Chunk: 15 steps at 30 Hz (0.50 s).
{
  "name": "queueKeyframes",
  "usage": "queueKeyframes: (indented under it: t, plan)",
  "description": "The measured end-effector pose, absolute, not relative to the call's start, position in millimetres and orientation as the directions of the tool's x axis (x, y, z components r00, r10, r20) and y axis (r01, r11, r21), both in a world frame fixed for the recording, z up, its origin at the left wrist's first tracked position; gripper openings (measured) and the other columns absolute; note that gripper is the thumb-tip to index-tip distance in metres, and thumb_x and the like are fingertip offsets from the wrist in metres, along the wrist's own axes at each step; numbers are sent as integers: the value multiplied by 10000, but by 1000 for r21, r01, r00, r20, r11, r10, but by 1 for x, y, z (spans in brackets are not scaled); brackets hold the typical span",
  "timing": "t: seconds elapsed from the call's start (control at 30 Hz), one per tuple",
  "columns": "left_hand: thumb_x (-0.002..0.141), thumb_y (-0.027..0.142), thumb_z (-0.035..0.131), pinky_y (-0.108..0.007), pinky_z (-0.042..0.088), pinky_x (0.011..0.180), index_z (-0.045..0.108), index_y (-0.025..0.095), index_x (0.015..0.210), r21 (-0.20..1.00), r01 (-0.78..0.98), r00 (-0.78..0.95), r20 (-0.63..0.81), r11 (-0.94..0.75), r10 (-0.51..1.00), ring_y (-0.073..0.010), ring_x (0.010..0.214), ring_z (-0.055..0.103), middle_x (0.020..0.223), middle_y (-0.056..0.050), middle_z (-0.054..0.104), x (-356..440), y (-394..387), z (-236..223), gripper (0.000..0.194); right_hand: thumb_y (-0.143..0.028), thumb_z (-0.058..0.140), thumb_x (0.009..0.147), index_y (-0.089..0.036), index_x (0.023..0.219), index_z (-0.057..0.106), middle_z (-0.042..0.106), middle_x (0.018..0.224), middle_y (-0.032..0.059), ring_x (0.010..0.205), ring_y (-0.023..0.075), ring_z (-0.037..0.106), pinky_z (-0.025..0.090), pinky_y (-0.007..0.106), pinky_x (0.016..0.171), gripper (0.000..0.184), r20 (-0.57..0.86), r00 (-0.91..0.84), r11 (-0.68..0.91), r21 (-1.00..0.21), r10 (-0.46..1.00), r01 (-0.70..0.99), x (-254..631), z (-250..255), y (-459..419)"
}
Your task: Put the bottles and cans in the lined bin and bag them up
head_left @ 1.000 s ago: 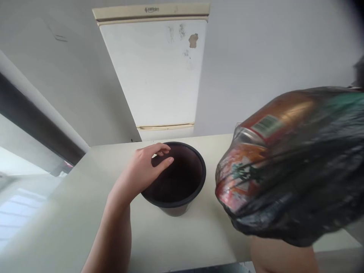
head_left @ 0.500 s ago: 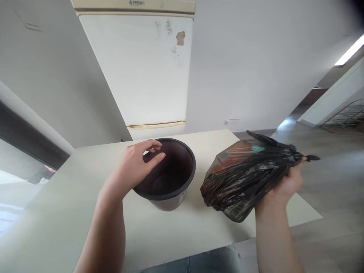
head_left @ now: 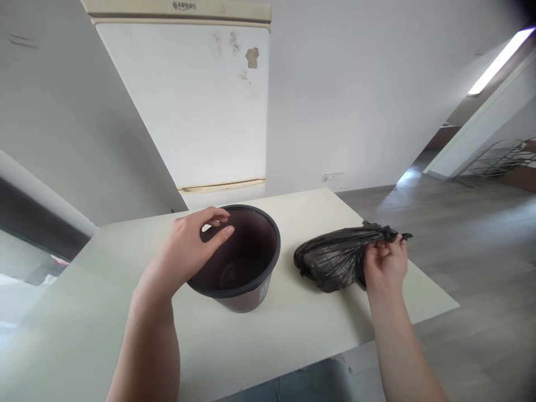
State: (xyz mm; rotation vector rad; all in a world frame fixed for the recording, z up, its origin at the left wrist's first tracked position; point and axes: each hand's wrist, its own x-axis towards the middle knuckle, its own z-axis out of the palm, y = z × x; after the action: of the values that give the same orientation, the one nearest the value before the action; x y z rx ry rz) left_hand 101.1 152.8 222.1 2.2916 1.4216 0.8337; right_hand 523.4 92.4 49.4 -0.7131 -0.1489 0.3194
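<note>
The right hand (head_left: 387, 258) clutches the knotted neck of the black bag (head_left: 333, 259), on or just above the table (head_left: 293, 335), near its right edge! A gap parts bag from bin (head_left: 243, 303); the left hand (head_left: 190, 243) curves loosely over the rim. Beyond the far edge, the fridge (head_left: 188, 100) stands.

The bag (head_left: 330, 258) is black, streaked with fine grey highlights along its creases. The bin (head_left: 240, 305) is dark maroon-brown outside and deeper maroon within, with a black rim (head_left: 278, 245) and a pale label (head_left: 263, 289). The surface (head_left: 251, 340) is off-white with a faint green tint. The fridge (head_left: 188, 106) has a white door, cream trim, dark lettering (head_left: 184, 6), grey-black smudges and a tan patch (head_left: 252, 58). The wall (head_left: 347, 95) is plain pale grey; the floor (head_left: 473, 251) is grey with a plank pattern. The trousers (head_left: 301, 385) are dark blue-grey.
</note>
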Motion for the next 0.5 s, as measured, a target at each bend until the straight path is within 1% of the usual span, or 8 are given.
queueKeyframes:
  t: [0.07,0.17,0.27,0.33,0.4,0.43,0.47,0.5]
  plan:
    - [933,531,655,-411,604,941,746,345,1131,540,710,334,307,-452,891,-298,1135,727,1185,-19,787,101,153,222,286,-131,748,863,-215,911,555,643,960,-24,839,96,668,598,266,912,216,-9,939,711,-651,345,-267,532,44,91]
    - [924,537,662,-414,608,933,752,347,1123,534,710,337,315,-459,887,-306,1126,731,1176,-21,790,101,154,222,290,-214,808,826,-206,893,542,646,966,-5,836,109,679,589,295,930,273,-80,927,593,-747,367,-300,541,38,89]
    - [919,548,660,-417,609,935,756,345,1121,531,710,338,318,-462,886,-309,1115,735,1166,-26,793,101,155,221,302,-229,852,714,-213,894,522,649,893,-1,798,137,702,608,314,886,376,-101,911,473,-829,399,-299,546,33,80]
    - [918,552,659,-416,606,940,755,348,1122,527,717,333,316,-457,888,-306,1113,736,1164,-21,793,101,155,221,303,-228,855,639,-228,982,524,663,845,-4,760,163,716,618,315,806,476,-88,899,396,-876,430,-275,552,29,68]
    - [919,549,659,-413,607,934,754,351,1123,524,718,331,320,-457,888,-303,1106,737,1159,-18,794,101,155,220,300,-261,840,607,-262,1113,501,691,843,-7,725,185,717,601,309,693,609,-69,902,299,-931,426,-212,562,21,50]
    - [920,546,658,-411,610,927,754,352,1122,523,716,331,327,-461,885,-303,1098,739,1154,-17,796,101,155,220,296,-295,827,610,-281,1155,491,707,861,-3,719,198,714,583,312,647,641,-48,913,220,-964,405,-148,569,16,40]
    - [921,543,657,-409,612,920,754,352,1123,523,713,334,333,-467,882,-302,1090,741,1151,-18,797,101,155,220,294,-344,800,627,-289,1169,502,720,885,9,725,214,712,567,324,618,621,-1,928,108,-993,373,-44,577,10,30]
    - [923,541,656,-407,614,913,755,352,1123,523,709,336,340,-473,878,-301,1081,742,1145,-20,798,101,155,221,293,-400,769,645,-280,1144,543,725,906,28,743,237,711,564,355,622,561,65,934,-53,-995,352,89,585,3,22]
